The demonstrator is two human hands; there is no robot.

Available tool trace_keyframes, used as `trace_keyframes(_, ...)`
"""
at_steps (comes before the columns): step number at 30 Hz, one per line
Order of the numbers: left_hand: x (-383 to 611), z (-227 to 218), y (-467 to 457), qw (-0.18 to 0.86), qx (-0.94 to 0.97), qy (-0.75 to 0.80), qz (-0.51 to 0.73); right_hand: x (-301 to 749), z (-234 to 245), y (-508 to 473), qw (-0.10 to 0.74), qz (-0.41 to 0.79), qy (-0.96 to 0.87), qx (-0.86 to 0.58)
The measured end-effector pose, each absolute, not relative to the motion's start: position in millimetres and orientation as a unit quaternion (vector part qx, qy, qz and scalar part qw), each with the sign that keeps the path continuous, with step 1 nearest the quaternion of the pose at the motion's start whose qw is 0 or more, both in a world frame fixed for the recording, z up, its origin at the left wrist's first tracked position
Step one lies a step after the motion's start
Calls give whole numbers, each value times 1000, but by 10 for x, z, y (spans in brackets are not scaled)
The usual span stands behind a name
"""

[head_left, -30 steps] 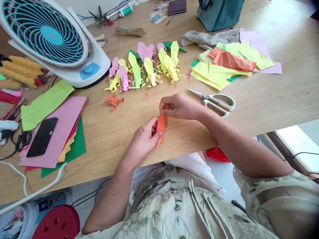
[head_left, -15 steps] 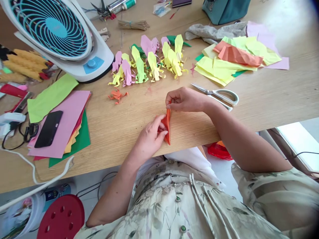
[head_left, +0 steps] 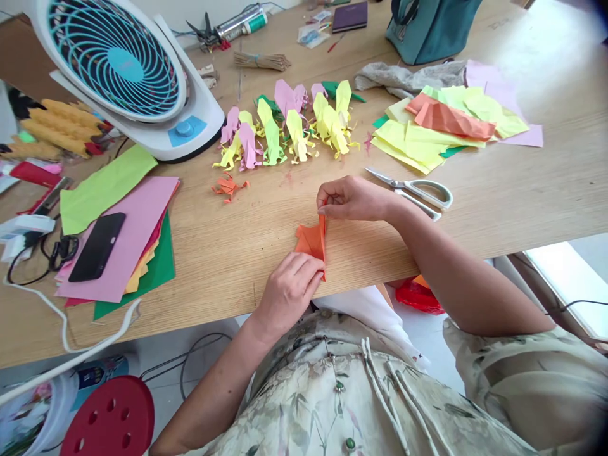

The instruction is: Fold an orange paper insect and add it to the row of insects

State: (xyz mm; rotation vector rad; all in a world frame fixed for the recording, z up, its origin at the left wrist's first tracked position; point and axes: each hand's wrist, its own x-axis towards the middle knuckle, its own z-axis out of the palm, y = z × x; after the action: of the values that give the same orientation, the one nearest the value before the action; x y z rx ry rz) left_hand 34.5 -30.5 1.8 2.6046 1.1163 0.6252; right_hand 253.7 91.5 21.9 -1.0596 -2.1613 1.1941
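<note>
A folded piece of orange paper [head_left: 310, 239] lies near the table's front edge, between my two hands. Its narrow folded strip runs along the right side. My right hand [head_left: 351, 197] pinches the far end of that strip between thumb and fingertips. At the near end, my left hand [head_left: 293, 282] grips the paper's lower corner, with the fingers bent over it and partly covering it. A small orange folded paper figure [head_left: 229, 187] sits farther off to the left. Scissors [head_left: 413, 190] lie just beyond my right forearm.
Several folded paper figures [head_left: 297, 136] stand in a cluster at the back. Loose coloured sheets [head_left: 403, 139] are piled at the back right. On the left are a fan [head_left: 190, 130], a stack of paper [head_left: 142, 202] and a phone [head_left: 97, 247]. A teal bag [head_left: 427, 35] stands behind.
My left hand has shifted toward me, down to the paper's near corner. More of the orange paper now shows, spread flat to the left. My right hand keeps its pinch at the far end.
</note>
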Motion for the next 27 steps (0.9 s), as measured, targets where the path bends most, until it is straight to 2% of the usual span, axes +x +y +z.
trace_keyframes(5, 259, -1, -340, 36, 925, 330, 186, 2471, 188, 916, 246, 434, -780, -378)
trace_keyframes(13, 180, 42, -217, -13, 956, 252, 152, 2431, 122, 918, 273, 425, -780, -371)
trace_keyframes(20, 134, 11, -160, 13, 960, 251, 124, 2479, 185, 892, 263, 451, -775, -355)
trace_keyframes(27, 132, 30, -130, 29, 965, 234, 117, 2592, 241, 915, 199, 473, -790, -334)
